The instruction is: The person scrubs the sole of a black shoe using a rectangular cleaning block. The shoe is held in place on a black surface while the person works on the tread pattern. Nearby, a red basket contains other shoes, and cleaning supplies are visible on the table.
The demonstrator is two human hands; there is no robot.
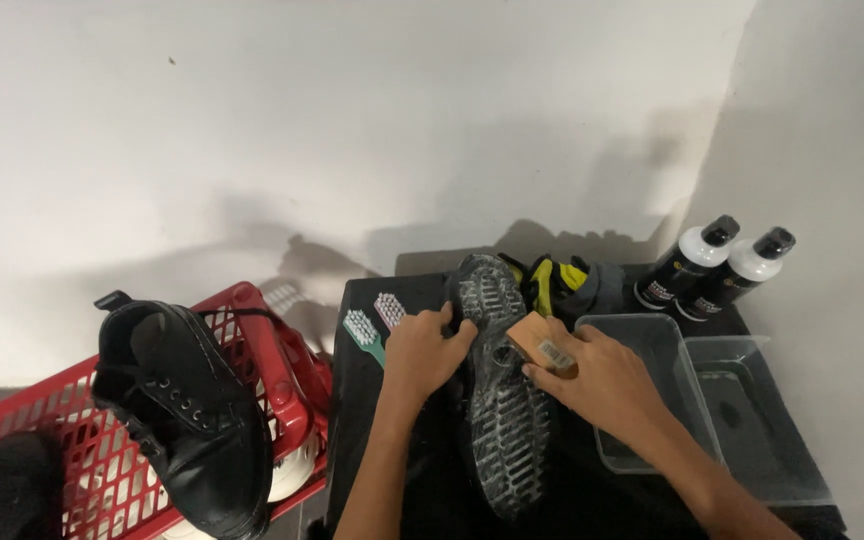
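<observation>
A black boot [500, 400] lies sole-up on a small black table [352, 400], its tread coated with whitish foam. My left hand [424, 350] grips the boot's left edge near the toe. My right hand [602, 385] holds a wooden brush [540, 343] pressed on the sole's middle. A second black lace-up boot [187, 410] rests on the rim of a red plastic basket [262, 330] at the left.
Two small brushes, one green-handled [362, 333] and one pink-bristled [390, 308], lie at the table's back left. Two clear plastic tubs [672, 370] sit right of the boot. Two black-and-white bottles [717, 265] and a yellow-grey cloth [567, 280] stand at the back by the wall.
</observation>
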